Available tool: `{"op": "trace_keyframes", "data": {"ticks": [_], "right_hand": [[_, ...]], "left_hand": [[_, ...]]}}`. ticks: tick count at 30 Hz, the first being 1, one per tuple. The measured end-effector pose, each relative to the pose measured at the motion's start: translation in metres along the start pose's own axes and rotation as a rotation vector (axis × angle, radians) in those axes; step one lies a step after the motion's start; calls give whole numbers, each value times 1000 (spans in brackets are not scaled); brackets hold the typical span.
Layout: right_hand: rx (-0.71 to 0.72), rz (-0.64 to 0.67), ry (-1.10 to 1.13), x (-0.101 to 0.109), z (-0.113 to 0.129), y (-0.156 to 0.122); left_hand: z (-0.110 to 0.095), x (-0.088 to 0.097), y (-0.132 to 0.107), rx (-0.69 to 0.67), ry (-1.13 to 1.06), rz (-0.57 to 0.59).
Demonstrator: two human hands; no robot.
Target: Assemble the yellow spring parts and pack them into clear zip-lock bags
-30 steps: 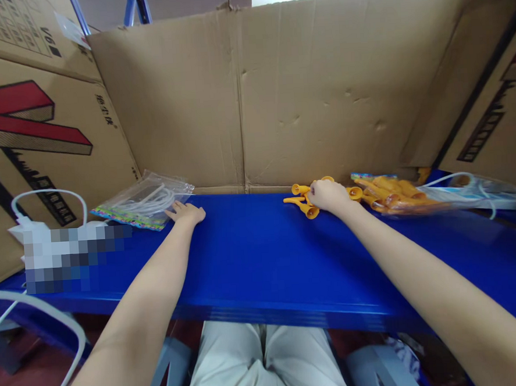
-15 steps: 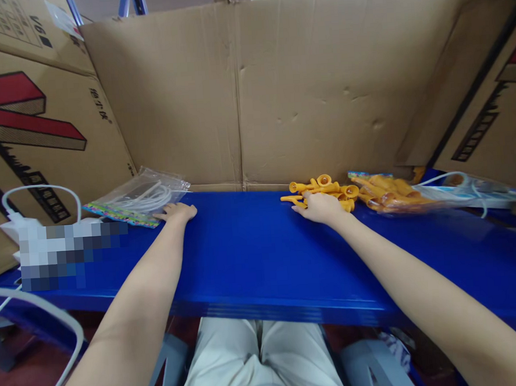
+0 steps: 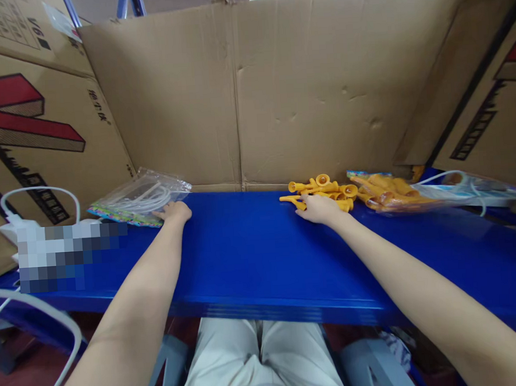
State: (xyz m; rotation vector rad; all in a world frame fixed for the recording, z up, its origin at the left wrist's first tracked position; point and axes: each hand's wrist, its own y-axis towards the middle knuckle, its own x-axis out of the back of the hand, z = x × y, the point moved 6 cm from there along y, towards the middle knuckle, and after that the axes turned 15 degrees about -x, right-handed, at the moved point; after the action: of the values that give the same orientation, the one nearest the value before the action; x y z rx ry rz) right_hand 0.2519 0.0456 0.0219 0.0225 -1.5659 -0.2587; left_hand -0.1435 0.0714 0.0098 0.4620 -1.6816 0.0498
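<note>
My left hand (image 3: 175, 212) lies at the right edge of a clear plastic bag (image 3: 176, 185) holding coiled white cords or tubes. Its fingers are stretched out and touch the bag. Across the table, my right hand (image 3: 320, 208) rests against the near side of a loose pile of yellow pipe-shaped pieces (image 3: 347, 191) with cup-like ends. Its thumb and fingers are apart and touch the pile, though the hand hides some of the pieces. A second clear bag (image 3: 391, 193) of similar yellow pieces lies right beside the pile.
Both hands are over a blue table (image 3: 253, 251). A tall cardboard panel (image 3: 235, 101) stands along its back, with printed boxes (image 3: 27, 131) at the left. A white cable (image 3: 39, 189) loops near a blurred-out patch. More packets (image 3: 472, 193) and a white cord lie at the right.
My left hand has shifted slightly left, its fingers drawn a little closer together at the bag, whose coloured edge has moved slightly. My right hand's fingers have moved slightly at the pile.
</note>
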Motion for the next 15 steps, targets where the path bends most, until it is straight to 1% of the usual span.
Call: {"op": "trace_keyframes", "data": {"ticks": [3, 5, 7, 9, 12, 15], "right_hand": [[-3, 4, 13, 0, 0, 0], [-4, 3, 19, 0, 0, 0], [-5, 0, 21, 0, -1, 0], [-6, -1, 20, -1, -1, 1], [-9, -7, 21, -1, -2, 2], [-8, -11, 24, -1, -2, 2]], "left_hand": [[-1, 6, -2, -33, 22, -75], [-1, 14, -4, -45, 13, -176], [-2, 24, -7, -64, -2, -302], [-5, 33, -10, -104, -39, -410], [-7, 42, -15, -150, -125, -537], [-5, 49, -19, -158, -211, -673]]}}
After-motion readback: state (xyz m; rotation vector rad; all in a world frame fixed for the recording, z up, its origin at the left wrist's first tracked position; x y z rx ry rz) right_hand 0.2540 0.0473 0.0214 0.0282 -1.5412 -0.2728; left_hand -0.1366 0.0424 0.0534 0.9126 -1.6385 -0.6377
